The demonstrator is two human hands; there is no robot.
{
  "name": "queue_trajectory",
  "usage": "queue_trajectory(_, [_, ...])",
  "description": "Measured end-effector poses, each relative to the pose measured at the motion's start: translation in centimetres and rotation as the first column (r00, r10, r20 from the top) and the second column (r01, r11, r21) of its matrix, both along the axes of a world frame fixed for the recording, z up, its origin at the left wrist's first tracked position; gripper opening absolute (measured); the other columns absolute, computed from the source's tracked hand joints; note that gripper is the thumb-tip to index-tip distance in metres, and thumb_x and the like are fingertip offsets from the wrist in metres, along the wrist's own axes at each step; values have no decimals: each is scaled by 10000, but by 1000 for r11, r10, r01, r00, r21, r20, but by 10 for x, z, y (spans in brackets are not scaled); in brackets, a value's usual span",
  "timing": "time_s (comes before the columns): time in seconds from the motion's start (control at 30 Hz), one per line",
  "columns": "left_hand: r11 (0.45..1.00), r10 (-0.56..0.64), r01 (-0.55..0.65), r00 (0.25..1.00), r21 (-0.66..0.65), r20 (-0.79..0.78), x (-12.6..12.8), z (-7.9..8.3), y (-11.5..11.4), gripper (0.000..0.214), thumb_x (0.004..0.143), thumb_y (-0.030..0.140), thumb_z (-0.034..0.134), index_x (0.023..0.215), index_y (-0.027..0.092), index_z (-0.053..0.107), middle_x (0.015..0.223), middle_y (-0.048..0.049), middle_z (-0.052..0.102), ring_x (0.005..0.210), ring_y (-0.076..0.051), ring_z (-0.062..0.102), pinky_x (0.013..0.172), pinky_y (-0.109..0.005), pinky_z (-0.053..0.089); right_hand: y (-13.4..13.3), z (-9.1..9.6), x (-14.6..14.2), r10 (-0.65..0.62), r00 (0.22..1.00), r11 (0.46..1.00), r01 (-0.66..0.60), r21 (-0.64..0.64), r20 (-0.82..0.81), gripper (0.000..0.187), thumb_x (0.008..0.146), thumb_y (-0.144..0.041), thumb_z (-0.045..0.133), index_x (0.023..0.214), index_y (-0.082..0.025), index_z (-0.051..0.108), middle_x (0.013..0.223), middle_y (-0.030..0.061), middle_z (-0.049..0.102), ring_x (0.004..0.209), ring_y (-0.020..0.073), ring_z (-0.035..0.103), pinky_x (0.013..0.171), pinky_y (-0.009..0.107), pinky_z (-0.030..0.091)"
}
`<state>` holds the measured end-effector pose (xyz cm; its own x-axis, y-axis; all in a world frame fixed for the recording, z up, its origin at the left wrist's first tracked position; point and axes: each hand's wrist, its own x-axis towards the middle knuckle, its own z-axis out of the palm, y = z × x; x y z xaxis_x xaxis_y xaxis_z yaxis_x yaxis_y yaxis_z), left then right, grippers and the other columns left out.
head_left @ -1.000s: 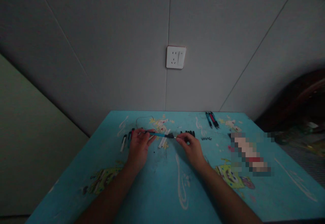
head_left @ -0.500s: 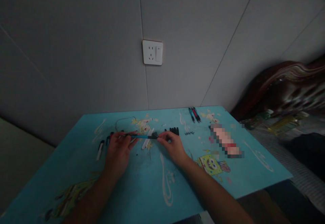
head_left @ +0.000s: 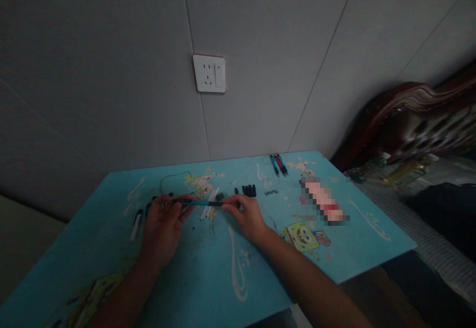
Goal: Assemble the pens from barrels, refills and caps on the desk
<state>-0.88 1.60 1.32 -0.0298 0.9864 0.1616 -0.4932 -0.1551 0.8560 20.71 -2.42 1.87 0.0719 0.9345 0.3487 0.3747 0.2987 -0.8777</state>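
A blue pen with dark ends (head_left: 201, 202) lies level across both hands, above the table. My left hand (head_left: 163, 226) has its thumb and fingers closed round the left end. At the right end, my right hand (head_left: 243, 214) pinches the dark tip part between thumb and fingertips. Just behind the pen, several thin white sticks (head_left: 206, 211), like pen refills, lie beside a small dark cluster (head_left: 220, 196). Beyond my right hand is a row of short black tubes (head_left: 250, 190). Small coiled pieces (head_left: 271, 192), like springs, are to their right.
Three pens (head_left: 278, 164) lie by the wall. A pixelated pink object (head_left: 323, 201) is on the table's right side. A white pen-like piece with a dark end (head_left: 137, 225) lies left of my left hand. The blue table (head_left: 208, 278) abuts the grey wall with its socket (head_left: 209, 73).
The view has turned slightly to the right, so the surroundings appear farther left. Both hands keep hold of the pen, now a little nearer me, with the dark cluster showing behind it.
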Motion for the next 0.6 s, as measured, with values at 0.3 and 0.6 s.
queue_trajectory(0.3, [998,-28,29,1000,58,-11,4,3,-7,284,754,228,749,928,256,526,982,-24,698,935,-206,688,805,-366,588,2,1,7,33,989,999,-30,-25,141,328,955,-386,500,750,-187,661,655,-8,625,612,123,564,602,221,403])
queue_trajectory(0.6, [999,-47,47,999,-8,19,-4,1,2,322,783,249,741,1012,240,514,999,-21,704,935,-173,684,802,-310,574,-7,5,1,168,926,980,-193,40,337,344,990,-371,413,840,-168,647,704,17,595,662,133,557,650,234,404])
